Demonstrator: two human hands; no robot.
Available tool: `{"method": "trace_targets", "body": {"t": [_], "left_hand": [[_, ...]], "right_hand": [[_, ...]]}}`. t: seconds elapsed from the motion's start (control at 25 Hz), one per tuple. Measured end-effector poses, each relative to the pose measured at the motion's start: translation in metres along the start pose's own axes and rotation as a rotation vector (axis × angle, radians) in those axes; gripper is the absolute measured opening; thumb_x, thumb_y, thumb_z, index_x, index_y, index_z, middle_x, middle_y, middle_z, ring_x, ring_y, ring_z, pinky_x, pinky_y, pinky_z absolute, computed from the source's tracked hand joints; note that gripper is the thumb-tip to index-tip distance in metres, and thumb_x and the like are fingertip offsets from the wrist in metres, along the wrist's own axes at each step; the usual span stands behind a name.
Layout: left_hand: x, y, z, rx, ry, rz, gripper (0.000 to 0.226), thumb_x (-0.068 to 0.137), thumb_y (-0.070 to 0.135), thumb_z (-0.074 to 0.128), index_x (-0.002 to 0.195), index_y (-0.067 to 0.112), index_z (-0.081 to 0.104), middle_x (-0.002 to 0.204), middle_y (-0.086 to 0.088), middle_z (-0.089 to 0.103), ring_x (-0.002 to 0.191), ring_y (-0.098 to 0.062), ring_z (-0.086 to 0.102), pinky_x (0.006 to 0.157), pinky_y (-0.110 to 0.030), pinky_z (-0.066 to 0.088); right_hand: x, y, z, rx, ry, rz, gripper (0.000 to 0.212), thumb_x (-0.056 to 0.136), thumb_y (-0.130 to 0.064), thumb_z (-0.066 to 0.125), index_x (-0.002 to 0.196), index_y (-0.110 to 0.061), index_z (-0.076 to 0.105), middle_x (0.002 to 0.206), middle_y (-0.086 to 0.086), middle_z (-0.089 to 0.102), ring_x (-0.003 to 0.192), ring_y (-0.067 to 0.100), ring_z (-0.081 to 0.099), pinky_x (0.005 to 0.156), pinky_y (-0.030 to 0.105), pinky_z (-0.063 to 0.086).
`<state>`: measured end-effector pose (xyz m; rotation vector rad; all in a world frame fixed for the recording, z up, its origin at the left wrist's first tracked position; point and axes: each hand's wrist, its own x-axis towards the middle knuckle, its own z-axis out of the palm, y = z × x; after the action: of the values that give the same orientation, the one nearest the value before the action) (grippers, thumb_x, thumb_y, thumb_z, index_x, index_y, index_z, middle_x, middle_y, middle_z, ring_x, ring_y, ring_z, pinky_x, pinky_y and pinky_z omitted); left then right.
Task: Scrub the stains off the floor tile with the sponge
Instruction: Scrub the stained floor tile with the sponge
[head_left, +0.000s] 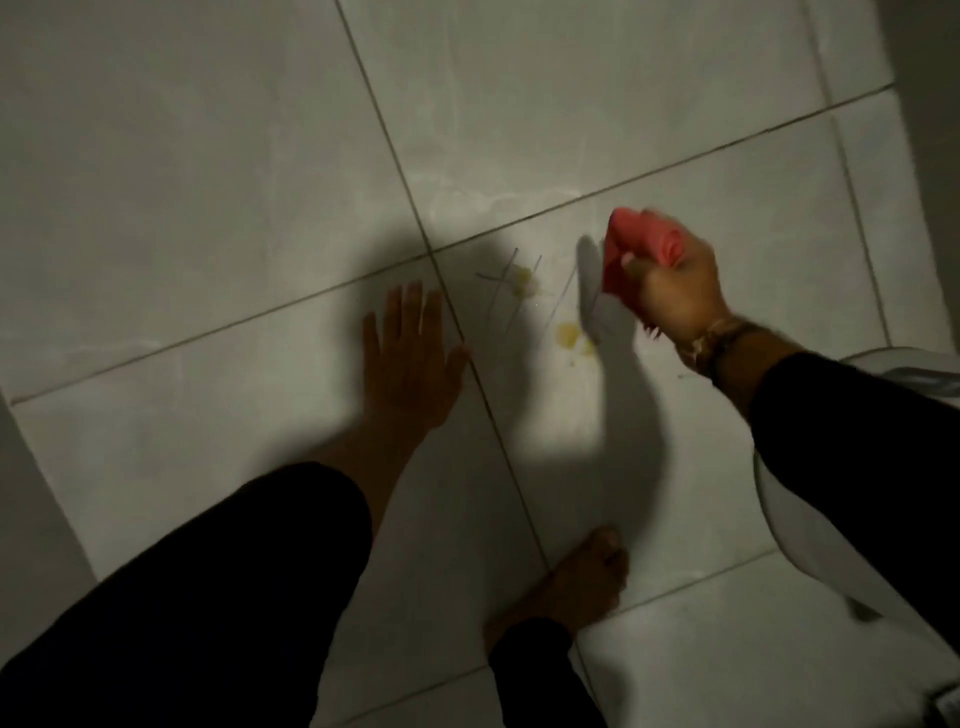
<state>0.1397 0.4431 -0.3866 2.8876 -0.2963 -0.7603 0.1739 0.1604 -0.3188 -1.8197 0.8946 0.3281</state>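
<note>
Head view: pink sponge in right hand, left hand well apart.

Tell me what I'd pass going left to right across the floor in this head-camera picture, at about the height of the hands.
Left hand flat on the tile → dark scratch marks → yellowish stains → pink sponge in the grip of the right hand → white fixture at the right edge.
</note>
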Motion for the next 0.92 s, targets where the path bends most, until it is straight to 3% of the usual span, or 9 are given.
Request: {"method": "trace_targets", "body": {"t": [0.08, 0.12, 0.2, 0.36, 0.48, 0.6, 0.72, 0.84, 0.92], "left_hand": [[0.022, -0.019, 0.034, 0.067, 0.099, 0.058, 0.079, 0.104, 0.053, 0.034, 0.170, 0.013, 0.018, 0.179, -0.015, 0.012, 0.166, -0.037, 0.010, 0.131, -0.062, 0.008], [0.031, -0.026, 0.048, 0.087, 0.142, 0.079, 0.079, 0.104, 0.053, 0.034, 0.170, 0.013, 0.017, 0.179, -0.015, 0.012, 0.166, -0.037, 0.010, 0.130, -0.064, 0.009], [0.046, -0.039, 0.079, 0.074, 0.208, 0.092, 0.078, 0.104, 0.053, 0.034, 0.171, 0.015, 0.015, 0.180, -0.013, 0.011, 0.167, -0.035, 0.009, 0.129, -0.066, 0.009], [0.059, -0.052, 0.105, 0.058, 0.332, 0.126, 0.080, 0.102, 0.052, 0.036, 0.171, 0.018, 0.013, 0.180, -0.010, 0.011, 0.167, -0.032, 0.009, 0.130, -0.066, 0.008], [0.055, -0.052, 0.109, 0.061, 0.358, 0.138, 0.080, 0.102, 0.050, 0.037, 0.170, 0.016, 0.016, 0.180, -0.011, 0.011, 0.167, -0.033, 0.010, 0.129, -0.067, 0.009], [0.060, -0.052, 0.111, 0.089, 0.358, 0.134, 0.079, 0.102, 0.050, 0.036, 0.170, 0.015, 0.017, 0.180, -0.011, 0.011, 0.167, -0.033, 0.009, 0.129, -0.067, 0.007], [0.060, -0.055, 0.113, 0.079, 0.361, 0.134, 0.076, 0.103, 0.048, 0.033, 0.170, 0.014, 0.019, 0.180, -0.012, 0.013, 0.167, -0.033, 0.011, 0.129, -0.067, 0.007], [0.059, -0.053, 0.110, 0.073, 0.349, 0.149, 0.076, 0.103, 0.047, 0.035, 0.169, 0.012, 0.021, 0.179, -0.014, 0.014, 0.167, -0.034, 0.013, 0.129, -0.069, 0.009], [0.057, -0.051, 0.107, 0.068, 0.340, 0.149, 0.077, 0.102, 0.046, 0.037, 0.169, 0.012, 0.020, 0.179, -0.014, 0.014, 0.167, -0.034, 0.013, 0.129, -0.068, 0.008]], "right_hand": [[0.048, 0.008, 0.013, -0.300, 0.098, -0.170, 0.057, 0.094, -0.008, 0.058, 0.151, -0.014, 0.055, 0.150, 0.009, 0.060, 0.140, 0.025, 0.055, 0.130, 0.043, 0.038], [0.065, 0.012, 0.020, -0.427, 0.120, -0.226, 0.064, 0.095, -0.008, 0.055, 0.159, -0.012, 0.047, 0.164, 0.012, 0.050, 0.154, 0.028, 0.045, 0.134, 0.040, 0.030], [0.092, 0.028, 0.043, -0.640, 0.091, -0.330, 0.073, 0.095, -0.009, 0.049, 0.166, -0.011, 0.033, 0.176, 0.015, 0.031, 0.164, 0.035, 0.027, 0.136, 0.047, 0.023], [0.090, 0.068, 0.093, -0.960, 0.011, -0.473, 0.085, 0.092, -0.038, 0.046, 0.170, -0.012, 0.021, 0.179, 0.013, 0.021, 0.166, 0.039, 0.017, 0.132, 0.060, 0.019], [0.093, 0.071, 0.121, -0.917, 0.111, -0.528, 0.081, 0.103, -0.048, 0.046, 0.170, -0.010, 0.020, 0.180, 0.014, 0.019, 0.167, 0.039, 0.012, 0.135, 0.061, 0.011], [0.099, 0.062, 0.163, -0.943, 0.127, -0.667, 0.077, 0.104, -0.047, 0.042, 0.169, -0.010, 0.023, 0.179, 0.015, 0.022, 0.167, 0.038, 0.016, 0.135, 0.062, 0.013], [0.043, 0.112, 0.174, -1.062, -0.081, -0.908, 0.073, 0.102, -0.042, 0.043, 0.169, -0.017, 0.027, 0.177, 0.012, 0.029, 0.166, 0.036, 0.021, 0.133, 0.063, 0.018], [-0.022, 0.168, 0.125, -1.192, -0.247, -0.897, 0.072, 0.102, -0.042, 0.044, 0.168, -0.020, 0.024, 0.177, 0.006, 0.028, 0.166, 0.032, 0.022, 0.130, 0.062, 0.024], [0.006, 0.161, 0.099, -1.230, -0.210, -0.843, 0.070, 0.104, -0.042, 0.040, 0.168, -0.018, 0.023, 0.177, 0.011, 0.027, 0.164, 0.037, 0.023, 0.127, 0.066, 0.027]]}}
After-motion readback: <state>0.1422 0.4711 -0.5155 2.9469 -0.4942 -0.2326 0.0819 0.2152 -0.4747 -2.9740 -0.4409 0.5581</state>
